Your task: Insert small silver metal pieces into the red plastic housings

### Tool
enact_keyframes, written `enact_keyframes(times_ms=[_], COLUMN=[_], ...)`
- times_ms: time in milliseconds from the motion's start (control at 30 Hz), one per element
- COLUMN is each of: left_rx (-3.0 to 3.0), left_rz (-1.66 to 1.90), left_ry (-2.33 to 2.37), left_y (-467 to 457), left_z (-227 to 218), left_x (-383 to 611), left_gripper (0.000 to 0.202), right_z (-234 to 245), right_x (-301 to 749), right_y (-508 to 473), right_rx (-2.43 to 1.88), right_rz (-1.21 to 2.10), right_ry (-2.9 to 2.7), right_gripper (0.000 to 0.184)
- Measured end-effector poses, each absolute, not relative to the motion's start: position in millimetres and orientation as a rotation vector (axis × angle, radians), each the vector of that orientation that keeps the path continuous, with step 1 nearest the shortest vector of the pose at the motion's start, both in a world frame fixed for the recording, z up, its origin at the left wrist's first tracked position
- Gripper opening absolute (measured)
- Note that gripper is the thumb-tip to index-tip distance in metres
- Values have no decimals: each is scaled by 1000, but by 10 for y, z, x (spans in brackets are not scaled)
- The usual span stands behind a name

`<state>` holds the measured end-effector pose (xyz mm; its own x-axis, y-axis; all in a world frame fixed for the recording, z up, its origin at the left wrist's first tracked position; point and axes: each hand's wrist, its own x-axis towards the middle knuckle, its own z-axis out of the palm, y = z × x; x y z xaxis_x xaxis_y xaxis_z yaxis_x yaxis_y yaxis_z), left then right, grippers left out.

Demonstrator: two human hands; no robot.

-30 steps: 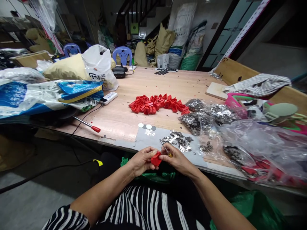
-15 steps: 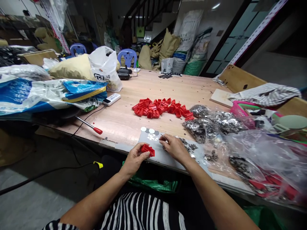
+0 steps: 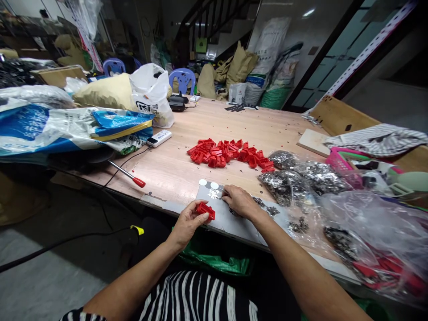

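Note:
My left hand grips a small red plastic housing between thumb and fingers, its open hollow side facing up, near the table's front edge. To its right, my right hand is closed on a thin metal tool, mostly covered by the fingers; its exact kind cannot be made out. The tool's tip points at small white pieces on a grey mat. Two white discs lie at the mat's far edge. Small dark metal parts are spread beside and partly behind my right hand.
A heap of red plastic housings lies mid-table. Clear bags of metal parts and a pink basket crowd the right. At left are plastic sacks, a white device with a cable, and a red-tipped metal lever.
My right hand has moved slightly forward over the mat, bringing the thin tool towards the white pieces. My left hand still holds the red housing in nearly the same place. The view has shifted slightly.

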<state>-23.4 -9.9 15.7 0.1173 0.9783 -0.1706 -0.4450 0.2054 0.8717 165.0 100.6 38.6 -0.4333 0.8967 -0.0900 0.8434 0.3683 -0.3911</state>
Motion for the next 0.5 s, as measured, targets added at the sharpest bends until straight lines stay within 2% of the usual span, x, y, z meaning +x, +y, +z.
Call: enact_keyframes(times_ms=[200, 367, 500], left_rx=[858, 1049, 1157], left_rz=[1236, 1283, 1347], left_ry=[952, 1089, 1136], left_y=[-85, -90, -134], left_z=[148, 145, 180], left_x=[-191, -158, -91], left_gripper=[41, 33, 29], right_z=[455, 502, 472], right_x=[1672, 1657, 1588], right_y=[891, 633, 423], right_rx=[-1527, -1356, -1284], right_rz=[613, 961, 1306], right_ry=[-2400, -2097, -1729], right_gripper=[13, 12, 21])
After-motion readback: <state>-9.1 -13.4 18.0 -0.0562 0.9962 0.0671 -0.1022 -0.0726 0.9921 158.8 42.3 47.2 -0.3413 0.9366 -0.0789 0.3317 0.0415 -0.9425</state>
